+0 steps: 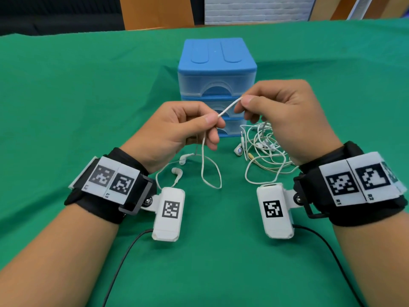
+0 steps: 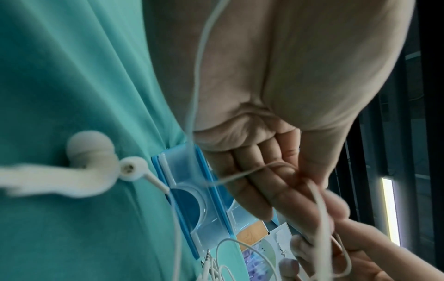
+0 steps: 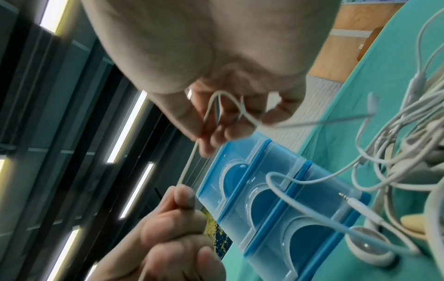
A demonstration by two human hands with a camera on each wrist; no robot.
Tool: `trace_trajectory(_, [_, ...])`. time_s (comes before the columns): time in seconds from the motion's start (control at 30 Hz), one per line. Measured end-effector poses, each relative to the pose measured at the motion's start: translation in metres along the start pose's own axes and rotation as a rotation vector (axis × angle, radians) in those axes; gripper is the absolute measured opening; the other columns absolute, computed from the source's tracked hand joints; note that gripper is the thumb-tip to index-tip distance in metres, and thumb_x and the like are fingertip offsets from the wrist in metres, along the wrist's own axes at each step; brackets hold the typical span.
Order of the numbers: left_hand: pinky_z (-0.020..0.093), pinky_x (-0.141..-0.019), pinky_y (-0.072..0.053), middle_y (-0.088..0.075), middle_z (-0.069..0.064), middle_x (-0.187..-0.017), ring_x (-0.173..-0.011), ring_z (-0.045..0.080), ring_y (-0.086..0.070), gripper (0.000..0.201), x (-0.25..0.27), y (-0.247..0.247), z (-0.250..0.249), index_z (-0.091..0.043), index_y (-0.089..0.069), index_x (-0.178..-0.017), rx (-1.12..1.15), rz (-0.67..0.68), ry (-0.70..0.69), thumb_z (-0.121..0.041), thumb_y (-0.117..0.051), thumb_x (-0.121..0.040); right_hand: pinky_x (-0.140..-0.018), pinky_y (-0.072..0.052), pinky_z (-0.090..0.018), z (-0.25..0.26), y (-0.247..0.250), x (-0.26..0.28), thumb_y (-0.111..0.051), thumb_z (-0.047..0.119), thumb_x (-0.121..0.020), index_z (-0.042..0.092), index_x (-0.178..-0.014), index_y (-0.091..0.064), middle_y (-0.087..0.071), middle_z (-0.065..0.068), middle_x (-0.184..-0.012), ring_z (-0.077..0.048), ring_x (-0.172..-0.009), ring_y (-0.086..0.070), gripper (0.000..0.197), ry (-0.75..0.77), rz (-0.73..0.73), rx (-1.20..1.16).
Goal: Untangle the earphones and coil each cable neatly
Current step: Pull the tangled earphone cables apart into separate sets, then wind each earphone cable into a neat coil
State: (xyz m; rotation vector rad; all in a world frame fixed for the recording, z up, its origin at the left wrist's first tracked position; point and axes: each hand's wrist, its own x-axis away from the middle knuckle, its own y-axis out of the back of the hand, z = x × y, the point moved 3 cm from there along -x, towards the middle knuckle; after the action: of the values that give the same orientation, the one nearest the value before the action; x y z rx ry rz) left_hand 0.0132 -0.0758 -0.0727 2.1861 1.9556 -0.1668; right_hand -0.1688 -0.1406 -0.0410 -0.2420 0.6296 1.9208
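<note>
Left hand (image 1: 177, 129) and right hand (image 1: 285, 116) each pinch one white earphone cable (image 1: 230, 106), taut between them above the desk (image 1: 66, 96); remaining tangled earphones (image 1: 265, 151) lie below the right hand, before a blue drawer unit (image 1: 217, 69)

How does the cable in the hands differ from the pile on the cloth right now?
The held cable is one strand stretched between left hand and right hand; the pile is many tangled loops. The held cable is lifted; the pile lies on the cloth. Both are white.
</note>
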Motion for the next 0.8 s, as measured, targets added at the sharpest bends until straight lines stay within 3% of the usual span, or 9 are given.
trace_trajectory(0.17, [0.028, -0.065, -0.049, -0.061, 0.001, -0.063, -0.054, 0.017, -0.058, 0.016, -0.001, 0.004, -0.003, -0.005, -0.066, -0.087, -0.012, -0.041, -0.021, -0.017, -0.058, -0.094, -0.052, -0.034, -0.027, -0.006, 0.020, -0.005, -0.060, 0.012, -0.083, 0.014, -0.068, -0.070, -0.056, -0.032, -0.069, -0.019, -0.055, -0.044, 0.018, -0.027, -0.412, -0.039])
trace_trajectory(0.2, [0.028, -0.065, -0.049, -0.061, 0.001, -0.063, -0.054, 0.016, -0.058, 0.016, -0.001, 0.005, -0.004, -0.005, -0.066, -0.087, -0.008, -0.041, -0.027, -0.017, -0.058, -0.095, -0.051, -0.033, -0.027, -0.008, 0.025, -0.005, -0.060, 0.013, -0.084, 0.016, -0.068, -0.069, -0.054, -0.030, -0.067, -0.018, -0.054, -0.043, 0.019, -0.043, -0.475, -0.046])
trace_trajectory(0.3, [0.028, -0.064, -0.050, -0.060, 0.001, -0.063, -0.054, 0.016, -0.057, 0.016, 0.000, 0.005, -0.004, -0.006, -0.066, -0.087, 0.007, -0.045, -0.034, -0.017, -0.057, -0.094, -0.053, -0.034, -0.022, -0.015, 0.035, -0.006, -0.059, 0.014, -0.086, 0.019, -0.068, -0.070, -0.054, -0.004, -0.062, -0.012, -0.056, -0.044, 0.021, -0.094, -0.583, -0.070])
trace_trajectory(0.37, [0.029, -0.065, -0.050, -0.059, 0.001, -0.063, -0.053, 0.016, -0.056, 0.016, 0.000, 0.004, -0.005, -0.005, -0.065, -0.086, 0.013, -0.044, -0.042, -0.015, -0.056, -0.096, -0.062, -0.039, -0.020, -0.018, 0.037, -0.007, -0.061, 0.014, -0.085, 0.020, -0.071, -0.073, -0.059, 0.000, -0.066, -0.010, -0.063, -0.049, 0.020, -0.108, -0.594, -0.072])
trace_trajectory(0.43, [0.030, -0.066, -0.050, -0.058, 0.000, -0.061, -0.051, 0.015, -0.055, 0.018, -0.001, 0.003, -0.006, -0.006, -0.065, -0.086, 0.020, -0.052, -0.051, -0.012, -0.054, -0.099, -0.071, -0.044, -0.022, -0.017, 0.035, -0.008, -0.064, 0.015, -0.082, 0.020, -0.081, -0.076, -0.066, -0.003, -0.077, -0.009, -0.072, -0.055, 0.013, -0.075, -0.575, -0.061])
trace_trajectory(0.53, [0.028, -0.067, -0.053, -0.055, -0.001, -0.059, -0.047, 0.012, -0.050, 0.018, -0.001, 0.005, -0.008, -0.006, -0.064, -0.087, 0.032, -0.089, -0.059, -0.011, -0.052, -0.100, -0.085, -0.051, -0.031, -0.002, 0.032, -0.005, -0.068, 0.019, -0.079, 0.018, -0.101, -0.075, -0.070, -0.008, -0.099, -0.010, -0.088, -0.062, 0.023, 0.072, -0.541, 0.068])
trace_trajectory(0.67, [0.028, -0.066, -0.052, -0.053, -0.002, -0.057, -0.046, 0.012, -0.048, 0.019, -0.001, 0.003, -0.010, -0.006, -0.064, -0.089, 0.025, -0.081, -0.071, -0.012, -0.052, -0.101, -0.087, -0.042, -0.016, 0.024, 0.007, 0.001, -0.066, 0.018, -0.086, 0.017, -0.112, -0.073, -0.067, 0.000, -0.107, -0.003, -0.101, -0.060, 0.027, 0.276, -0.286, 0.269])
trace_trajectory(0.73, [0.028, -0.065, -0.051, -0.053, -0.002, -0.057, -0.046, 0.012, -0.047, 0.019, 0.000, 0.002, -0.011, -0.008, -0.065, -0.087, 0.029, -0.062, -0.078, -0.012, -0.051, -0.100, -0.096, -0.043, -0.027, 0.028, -0.012, 0.002, -0.063, 0.025, -0.088, 0.021, -0.114, -0.073, -0.066, 0.005, -0.110, -0.013, -0.110, -0.059, 0.028, 0.301, -0.104, 0.396])
trace_trajectory(0.8, [0.027, -0.064, -0.051, -0.052, -0.001, -0.057, -0.046, 0.012, -0.047, 0.019, 0.000, 0.000, -0.012, -0.009, -0.064, -0.086, 0.039, -0.053, -0.089, -0.012, -0.050, -0.100, -0.092, -0.046, -0.037, 0.029, -0.024, 0.002, -0.058, 0.030, -0.092, 0.023, -0.102, -0.075, -0.068, 0.008, -0.097, -0.015, -0.101, -0.060, 0.021, 0.294, 0.007, 0.488])
